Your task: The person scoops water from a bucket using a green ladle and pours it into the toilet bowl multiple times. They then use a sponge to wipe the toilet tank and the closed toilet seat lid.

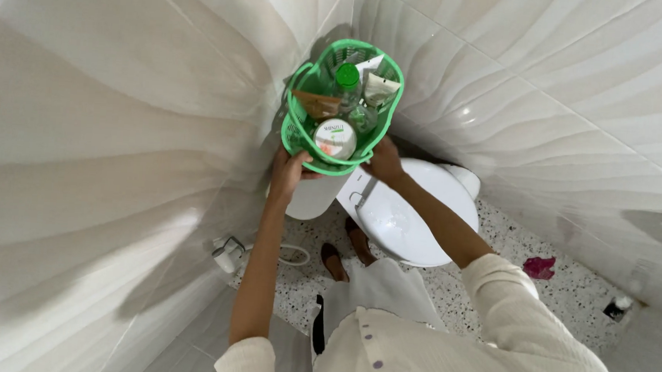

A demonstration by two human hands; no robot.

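Both my hands hold a green plastic basket (296, 129) up in the corner of a white tiled bathroom. My left hand (288, 171) grips its lower left rim and my right hand (385, 162) grips its lower right side. Inside the basket stand a clear bottle with a green cap (348, 78), a round white jar with a printed lid (335, 138), a pale tube (380, 90) and a brown sachet (316, 103). The basket hangs above the white toilet tank (315, 196).
A white toilet (414, 215) with its lid down stands below my right arm. A white spray hose (227, 255) lies on the speckled floor at left. A pink scrap (540, 266) and a floor drain (616, 308) are at right. Tiled walls close in on both sides.
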